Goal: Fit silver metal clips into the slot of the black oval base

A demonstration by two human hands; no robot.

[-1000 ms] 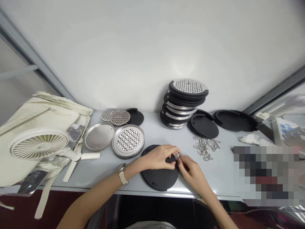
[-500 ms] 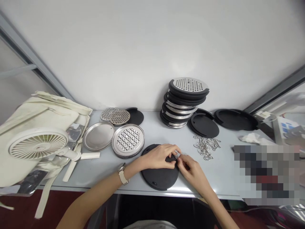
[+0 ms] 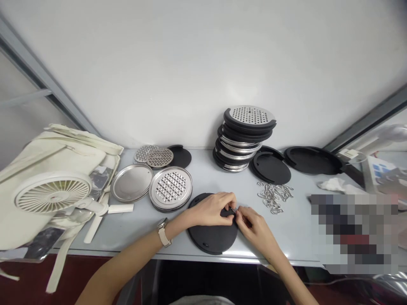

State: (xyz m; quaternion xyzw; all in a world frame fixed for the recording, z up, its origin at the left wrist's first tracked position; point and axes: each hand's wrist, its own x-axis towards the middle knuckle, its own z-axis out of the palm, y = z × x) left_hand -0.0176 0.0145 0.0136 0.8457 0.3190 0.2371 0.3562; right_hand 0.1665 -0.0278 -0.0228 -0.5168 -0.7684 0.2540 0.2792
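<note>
Both hands I see remotely: left hand [image 3: 213,209] curled over black disc [image 3: 213,240], hold unclear; right hand [image 3: 254,224] pinching small metal piece [image 3: 234,210], wire clips [image 3: 273,196] beyond its fingers.

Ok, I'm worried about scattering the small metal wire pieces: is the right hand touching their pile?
Apart. The head view shows a strip of grey tabletop between the right hand and the pile of small metal wire pieces.
</note>
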